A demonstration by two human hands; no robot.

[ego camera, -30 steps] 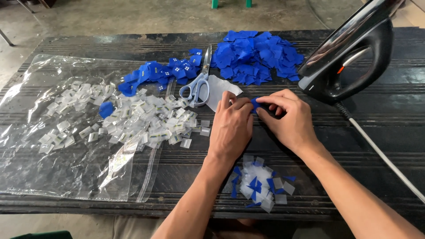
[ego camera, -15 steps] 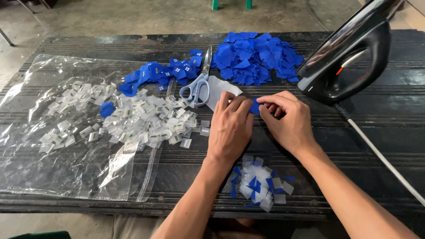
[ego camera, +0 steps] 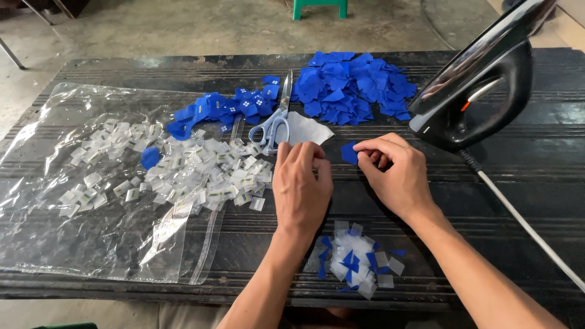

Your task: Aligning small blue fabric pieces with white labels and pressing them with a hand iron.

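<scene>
Right hand (ego camera: 396, 173) fingers pinch blue patch (ego camera: 349, 152); left hand (ego camera: 301, 186) curled, grip unclear.

— What does the work surface look like?
— A dark ribbed tabletop (ego camera: 548, 201), worn and scuffed along its far edge; even daylight falls on it.
— And beyond it?
— A pale concrete floor (ego camera: 183, 27); green stool legs (ego camera: 319, 7) at the top; a thin metal leg (ego camera: 11, 52) at the left.
</scene>
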